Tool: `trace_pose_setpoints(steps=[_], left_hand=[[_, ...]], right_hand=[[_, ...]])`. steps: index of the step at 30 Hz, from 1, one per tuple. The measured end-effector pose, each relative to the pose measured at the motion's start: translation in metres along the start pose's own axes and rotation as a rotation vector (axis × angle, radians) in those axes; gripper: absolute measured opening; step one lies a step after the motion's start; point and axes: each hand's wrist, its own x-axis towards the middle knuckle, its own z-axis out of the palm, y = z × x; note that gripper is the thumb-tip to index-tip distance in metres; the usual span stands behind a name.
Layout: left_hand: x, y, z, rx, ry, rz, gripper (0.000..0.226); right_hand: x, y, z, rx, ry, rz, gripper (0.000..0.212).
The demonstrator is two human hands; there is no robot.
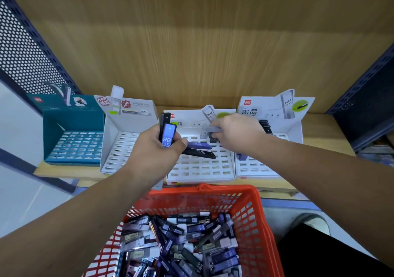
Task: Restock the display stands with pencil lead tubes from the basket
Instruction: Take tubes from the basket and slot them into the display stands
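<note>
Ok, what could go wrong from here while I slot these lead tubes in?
The left hand grips several tubes at once, so one could slip and fall. Two loose tubes lie flat across the slots of the middle stand; the right hand, holding a grey tube nearby, might knock them off.

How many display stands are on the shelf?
4, in a row: teal stand far left, second stand beside it, centre stand, right stand. More may sit out of frame.
</note>
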Motion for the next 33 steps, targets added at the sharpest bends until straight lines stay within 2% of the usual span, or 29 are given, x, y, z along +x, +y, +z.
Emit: trace_pose_setpoints(steps=[3,5,8,10,13,16,18,20,22,23,27,31,33], left_hand=[[-0.004,0.005,0.001,-0.012,-0.003,0.016,0.012],[-0.008,0.01,0.003,-0.058,-0.011,0.023,0.011],[-0.012,0.017,0.009,-0.112,-0.045,0.039,0.01],[-0.016,0.023,0.015,-0.144,-0.073,0.055,0.011],[-0.022,0.033,0.027,-0.181,-0.127,0.058,0.016],[-0.027,0.036,0.037,-0.154,-0.176,0.054,0.022],[-0.028,0.033,0.041,-0.103,-0.175,0.031,0.021],[-0.027,0.028,0.041,-0.06,-0.162,-0.011,0.015],[-0.024,0.025,0.041,-0.04,-0.151,-0.071,0.011],[-0.023,0.024,0.041,-0.039,-0.154,-0.103,0.009],[-0.02,0.022,0.042,-0.114,-0.204,-0.203,0.008],[-0.018,0.021,0.043,-0.164,-0.228,-0.259,0.01],[-0.019,0.019,0.043,-0.152,-0.251,-0.269,0.011]], right_hand=[[-0.012,-0.001,-0.024,0.452,-0.052,0.064,0.031],[-0.028,-0.003,-0.038,0.745,-0.193,0.157,0.033],[-0.059,0.0,-0.051,0.982,-0.364,0.26,0.028],[-0.074,0.011,-0.055,1.123,-0.346,0.325,0.019],[-0.088,0.029,-0.058,1.384,-0.259,0.446,0.017],[-0.095,0.041,-0.06,1.551,-0.106,0.544,0.008],[-0.1,0.053,-0.059,1.497,0.053,0.569,0.008],[-0.106,0.067,-0.053,1.171,0.149,0.527,0.009],[-0.111,0.075,-0.045,0.829,0.14,0.432,0.01],[-0.111,0.076,-0.04,0.746,0.119,0.384,0.01],[-0.103,0.07,-0.026,0.635,0.072,0.266,0.006],[-0.092,0.071,-0.01,0.586,0.046,0.23,0.012],[-0.089,0.07,-0.003,0.544,0.038,0.23,0.006]])
